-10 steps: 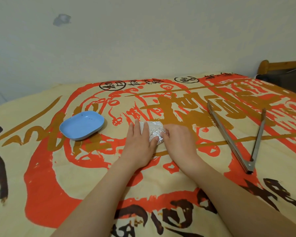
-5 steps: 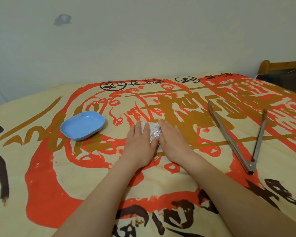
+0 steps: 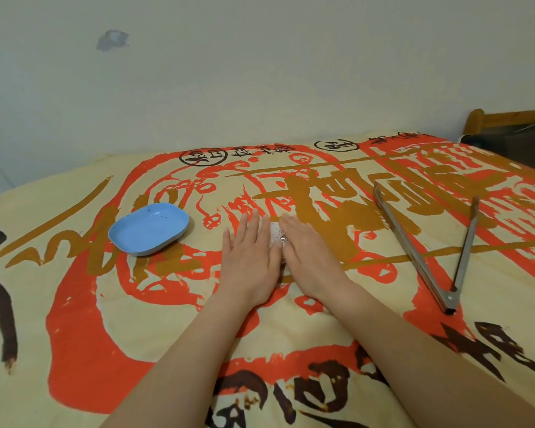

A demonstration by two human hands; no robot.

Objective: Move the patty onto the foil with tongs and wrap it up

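Neither grip is closed on anything: the left hand [image 3: 250,257] and the right hand [image 3: 309,257] lie flat, fingers straight, palms down, side by side over the foil packet [image 3: 277,235]. Only a crumpled silver strip of it shows in the gap between the two hands. The patty itself is hidden, presumably inside the foil.

In the head view, everything sits on a bedspread [image 3: 74,304] printed in red, ochre and black. The blue dish [image 3: 149,227] lies to the left of the packet, near but apart, and looks empty. The metal tongs [image 3: 426,251] lie splayed open well to the right of the packet, untouched, with their hinge end nearer the person.

Judged from this, the transfer is done and the wrapping is at its last step: pressing the folds flat. The next move calls for lifting the palms and checking that no edge springs open. Any loose flap needs a firm pinch, since foil on soft bedding gives under pressure and may not crease tightly.
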